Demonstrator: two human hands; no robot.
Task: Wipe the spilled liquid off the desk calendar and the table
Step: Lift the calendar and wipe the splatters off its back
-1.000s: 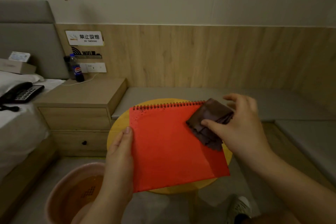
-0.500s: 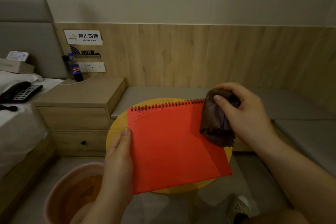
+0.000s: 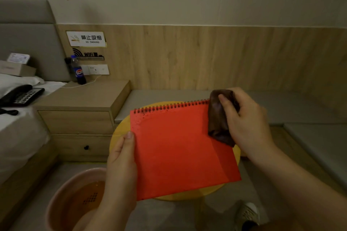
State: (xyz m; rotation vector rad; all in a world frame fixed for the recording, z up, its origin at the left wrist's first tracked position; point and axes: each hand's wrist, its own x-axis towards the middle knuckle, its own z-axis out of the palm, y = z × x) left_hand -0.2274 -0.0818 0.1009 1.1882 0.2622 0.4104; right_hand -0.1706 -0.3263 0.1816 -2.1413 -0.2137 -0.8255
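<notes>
Two hands at work: both busy over a round yellow table (image 3: 120, 133), one steadying, one wiping.
Table: small and round, mostly hidden under the calendar; whether liquid lies on its top cannot be told from here.
Calendar: a red desk calendar (image 3: 180, 148) with black spiral binding along its far edge, held tilted just above the table; dark specks of liquid dot the top-left corner near the binding and run a little way down the left edge, while the middle and right look clean.
Left hand: the left hand (image 3: 122, 157) grips the calendar's left edge, thumb on the front.
Right hand: the right hand (image 3: 244, 118) clutches a bunched dark brown cloth (image 3: 218, 118) against the calendar's top-right corner, by the binding.
Basin: a pink basin (image 3: 56, 200) of water sits on the floor below the left hand.
Risk, missed spots: the specks sit on the corner opposite the cloth, so a short stroke would likely leave them.
Risk, snagging: the cloth could catch on the spiral wire if dragged along it.
Risk, slipping: with only one edge held, a firm press may tip or twist the calendar out of the grip, toward the basin.
</notes>
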